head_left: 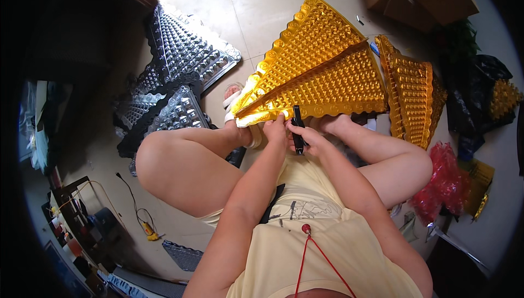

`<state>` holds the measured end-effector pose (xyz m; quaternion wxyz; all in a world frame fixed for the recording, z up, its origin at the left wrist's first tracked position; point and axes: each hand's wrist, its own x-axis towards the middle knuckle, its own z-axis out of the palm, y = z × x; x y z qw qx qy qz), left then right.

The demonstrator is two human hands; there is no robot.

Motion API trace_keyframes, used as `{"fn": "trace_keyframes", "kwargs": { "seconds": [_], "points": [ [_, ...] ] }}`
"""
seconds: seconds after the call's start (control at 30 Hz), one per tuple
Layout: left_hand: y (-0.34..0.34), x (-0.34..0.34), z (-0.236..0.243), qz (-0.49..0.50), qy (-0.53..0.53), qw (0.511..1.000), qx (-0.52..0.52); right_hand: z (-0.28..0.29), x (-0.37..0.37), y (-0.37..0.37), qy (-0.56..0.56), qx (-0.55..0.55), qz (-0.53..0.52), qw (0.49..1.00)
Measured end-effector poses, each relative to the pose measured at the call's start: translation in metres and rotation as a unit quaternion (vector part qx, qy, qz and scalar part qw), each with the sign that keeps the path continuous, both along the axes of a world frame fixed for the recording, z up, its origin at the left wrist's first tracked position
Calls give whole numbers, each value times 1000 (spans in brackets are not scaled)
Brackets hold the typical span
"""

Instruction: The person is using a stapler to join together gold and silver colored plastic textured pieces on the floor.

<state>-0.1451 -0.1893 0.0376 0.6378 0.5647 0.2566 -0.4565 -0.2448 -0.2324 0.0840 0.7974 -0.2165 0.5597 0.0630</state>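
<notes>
Gold sheets (pixel 322 74) rest on the knees; left hand (pixel 274 129) pinches their near edge, right hand (pixel 305 137) grips a black tool (pixel 298 129), joining apparently unfinished; more gold sheets lie right.

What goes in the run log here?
left hand: pinches gold sheet edge | right hand: grips black tool | floor: silver sheets

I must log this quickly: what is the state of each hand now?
Left hand: closed, pinching the edge of the gold embossed sheet.
Right hand: closed around a black tool.
</notes>
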Motion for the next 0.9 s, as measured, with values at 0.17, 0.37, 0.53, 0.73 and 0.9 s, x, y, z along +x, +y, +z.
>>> {"fn": "trace_keyframes", "kwargs": {
  "seconds": [0.17,0.37,0.53,0.73,0.9],
  "points": [
    [-2,0,13,-20,-45,997,63,-2,10,9,-3,-59,29,998],
    [-1,-3,25,-30,-5,997,73,-10,8,17,9,-101,0,995],
    [2,-5,8,-1,-59,997,56,-5,4,19,73,-213,68,972],
    [12,33,9,128,-71,984,98,-1,-13,7,158,-308,153,926],
    [22,46,0,124,-74,983,111,-7,-26,-6,92,-204,164,961]
  ]
}}
